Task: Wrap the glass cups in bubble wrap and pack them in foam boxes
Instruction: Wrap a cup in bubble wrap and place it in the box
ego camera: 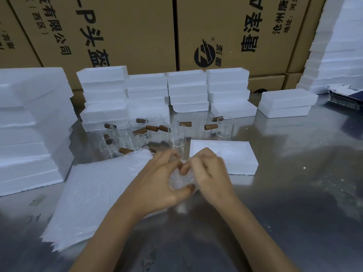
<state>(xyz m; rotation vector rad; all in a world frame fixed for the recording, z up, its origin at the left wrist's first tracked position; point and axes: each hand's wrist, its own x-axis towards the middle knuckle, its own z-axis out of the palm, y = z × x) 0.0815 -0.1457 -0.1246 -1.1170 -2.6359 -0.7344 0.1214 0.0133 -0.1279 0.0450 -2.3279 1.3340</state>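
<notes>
Wrapped glass cup [179, 180] sits between both hands, low over the steel table [294, 193], just in front of the open foam box [235, 154]. Only a patch of clear glass and crinkled bubble wrap shows through the fingers; rest hidden. Judged light, rigid, brittle; bare glass slick, film over it gives some grip but can slide on the glass. Best hold looks like around the cylinder wall with fingers spread, not by the rim and not by the handle alone. Cannot tell where this cup's wooden handle points, it is covered. Axis hard to read: the curved rim edge seen near the thumb suggests the mouth faces roughly toward the camera and up, long axis tilted, not sure. Left hand [157, 183] curled round the left side of the bundle, thumb tip pressed on the lower edge of the wrap. Right hand [208, 171] curled over the top right, fingertips pinching wrap at the top near the left fingers. Both hands clamped on the same bundle, touching each other. Stack of bubble wrap sheets [94, 193] lies flat to the left, its right corner under the left wrist. Behind, unwrapped glass cups [176, 134] with brown handles stand upright in a loose cluster, handles pointing all ways. Foam box stacks [186, 89] line the back and left, cardboard cartons [137, 32] behind them.
</notes>
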